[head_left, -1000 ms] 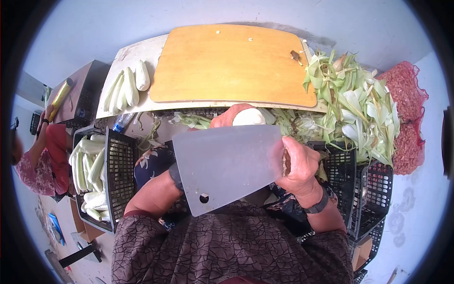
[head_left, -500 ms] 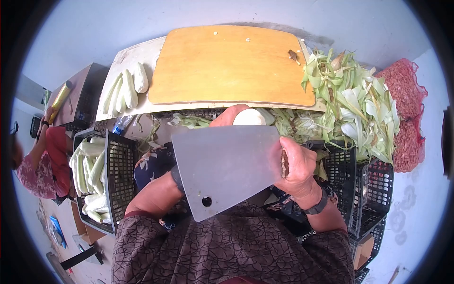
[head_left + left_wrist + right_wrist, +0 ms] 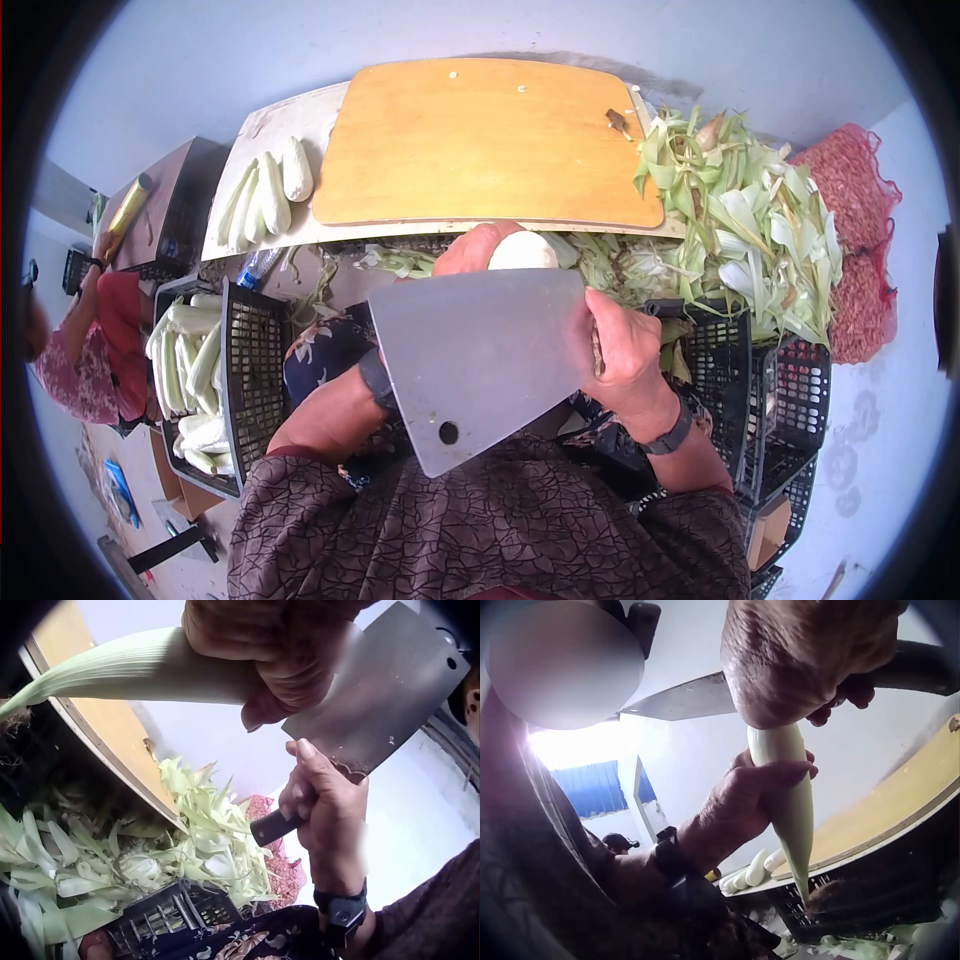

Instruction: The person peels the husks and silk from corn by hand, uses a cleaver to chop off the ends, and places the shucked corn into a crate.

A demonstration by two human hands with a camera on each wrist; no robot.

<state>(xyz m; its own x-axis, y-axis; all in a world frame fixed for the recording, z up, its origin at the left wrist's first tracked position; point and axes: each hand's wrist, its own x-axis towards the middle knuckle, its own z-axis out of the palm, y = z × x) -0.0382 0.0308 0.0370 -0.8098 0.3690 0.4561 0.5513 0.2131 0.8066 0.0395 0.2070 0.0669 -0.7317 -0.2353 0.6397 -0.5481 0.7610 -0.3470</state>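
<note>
My left hand grips a pale green ear of corn in its husk, its fingers curled round the thick end; in the right wrist view the ear points downward. The ear's pale cut end shows just beyond the cleaver in the head view. My right hand holds a wide cleaver by its dark handle, thumb near the base of the blade. The blade lies across the head view and hides most of my left hand.
An orange board lies on the table, with several ears at its left and a husk heap at its right. Black crates stand on both sides, the left holding ears. Red mesh sacks are far right; another person sits left.
The cleaver has shifted slightly, its holed corner moving right and a little down. My right hand has moved slightly left. Both grips look the same.
</note>
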